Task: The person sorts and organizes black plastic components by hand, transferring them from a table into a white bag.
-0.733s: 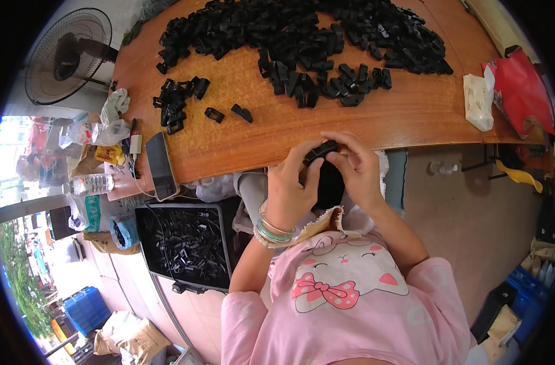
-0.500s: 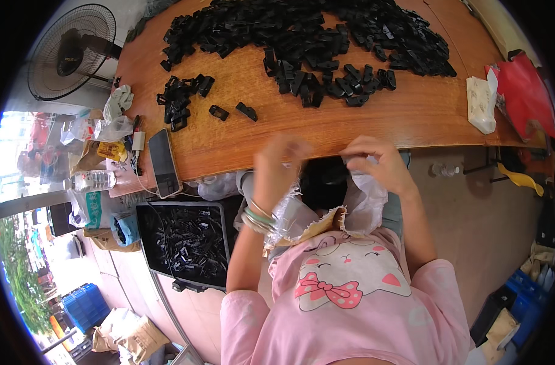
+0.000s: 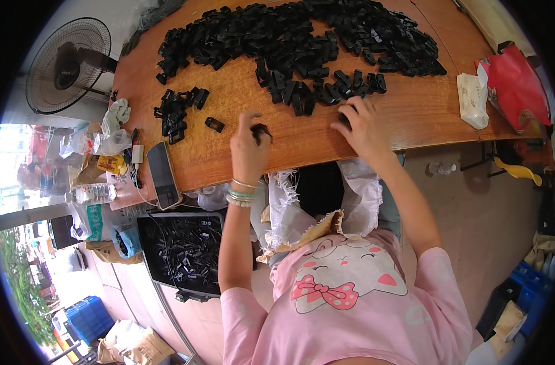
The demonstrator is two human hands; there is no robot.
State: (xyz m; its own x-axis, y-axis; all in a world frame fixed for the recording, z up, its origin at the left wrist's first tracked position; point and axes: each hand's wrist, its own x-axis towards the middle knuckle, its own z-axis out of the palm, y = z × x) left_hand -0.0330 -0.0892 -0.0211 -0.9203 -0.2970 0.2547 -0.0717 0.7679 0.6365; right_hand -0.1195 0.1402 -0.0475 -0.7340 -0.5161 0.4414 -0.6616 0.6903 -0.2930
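Observation:
My left hand is over the table's near part, fingers curled round a small black plastic part. My right hand reaches to the near edge of the big heap of black plastic parts. Its thumb and fingers close on a dark piece, mostly hidden by them. A single black part lies left of my left hand, beside a smaller cluster. Below the table edge, between my forearms, an open white woven sack gapes with a dark inside.
A phone lies at the table's left edge, near a plastic bottle. A black tray of small dark pieces stands lower left. The fan is at far left. A tissue pack and red bag sit at right.
Both hands have moved from above the sack up onto the table. The left has gone to one of the two loose parts, the right to the heap's near edge.

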